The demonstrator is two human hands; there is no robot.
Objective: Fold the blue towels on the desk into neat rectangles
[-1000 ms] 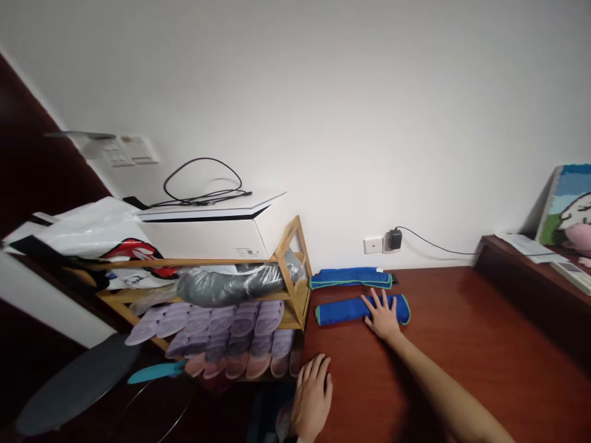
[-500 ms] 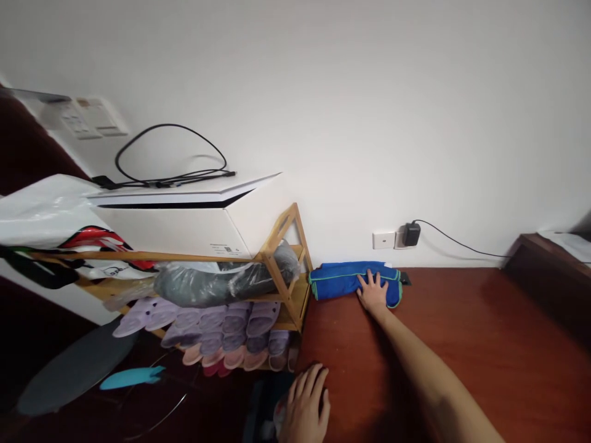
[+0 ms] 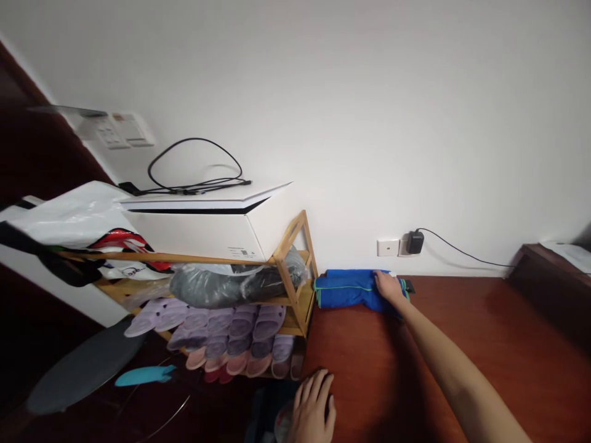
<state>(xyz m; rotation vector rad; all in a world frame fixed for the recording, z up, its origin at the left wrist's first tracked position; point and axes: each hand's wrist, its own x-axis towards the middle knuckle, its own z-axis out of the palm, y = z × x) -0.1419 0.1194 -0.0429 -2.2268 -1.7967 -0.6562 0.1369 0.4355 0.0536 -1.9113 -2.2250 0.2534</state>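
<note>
A folded blue cloth [image 3: 346, 289] with green edging lies at the back of the reddish-brown wooden tabletop [image 3: 462, 344], against the wall. Reaching forward, my right hand [image 3: 388, 287] grips the top of the cloth near its right end, fingers curled over it and partly hidden. My left hand [image 3: 314, 403] rests on the table's left edge with its fingers stretched out, holding nothing. Behind the cloth's right end a small dark flat object [image 3: 410, 286] shows in part.
On the left, a wooden rack [image 3: 295, 283] carries a white box [image 3: 198, 231] with a black cable [image 3: 198, 184] on top, a plastic-wrapped bundle [image 3: 231, 286] and several pairs of slippers [image 3: 242, 323]. A black adapter [image 3: 415, 242] is plugged into the wall.
My right hand has gone from lying spread on the cloth to gripping its top, and the cloth's right part is now bunched. My left hand stays at the edge. The view has shifted slightly.
</note>
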